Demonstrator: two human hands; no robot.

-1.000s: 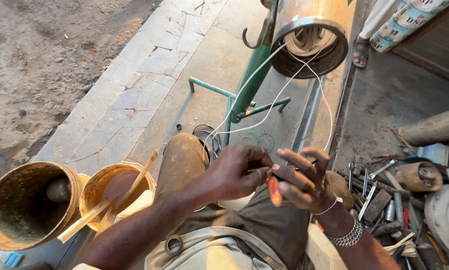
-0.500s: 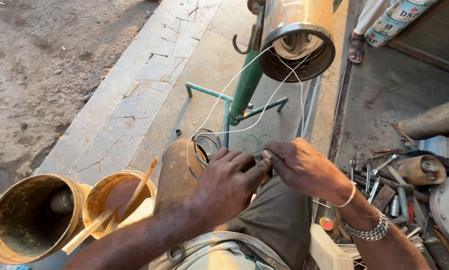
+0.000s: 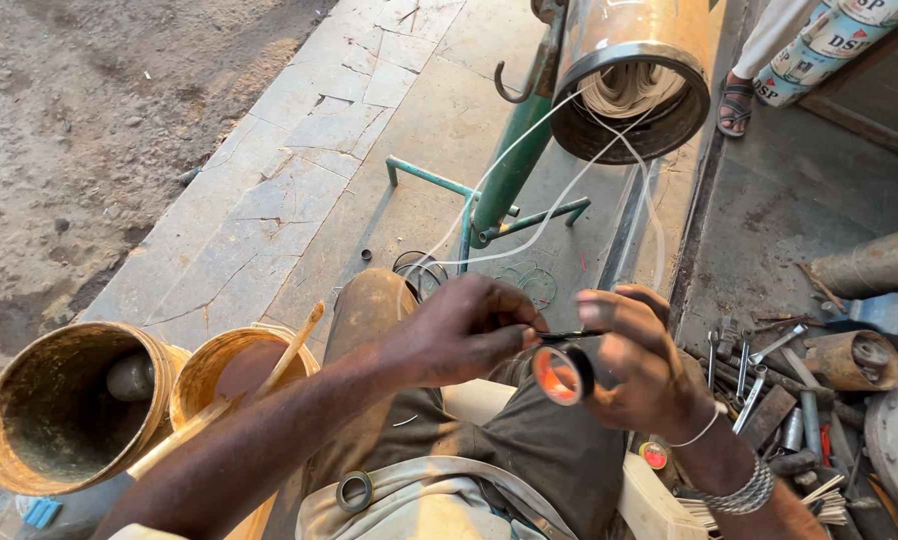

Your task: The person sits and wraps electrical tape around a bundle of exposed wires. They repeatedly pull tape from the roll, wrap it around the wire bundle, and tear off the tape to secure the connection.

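We are holding a black tape roll with an orange core above our lap, light and sticky, best gripped by its rim. Our right hand is curling around it; our left hand is pinching the pulled-out tape end. White wires are running up into the metal drum.

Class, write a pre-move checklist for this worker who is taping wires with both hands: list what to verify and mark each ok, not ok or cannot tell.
1. Left hand pinches the tape end: ok.
2. Right hand holds the black tape roll: ok.
3. White wires run unbroken from the metal cylinder towards the hands: ok.
4. Tape stuck to the wires: cannot tell.
5. Green stand standing on the pavement: ok.
6. Tools clear of the right wrist: not ok, crowded close.
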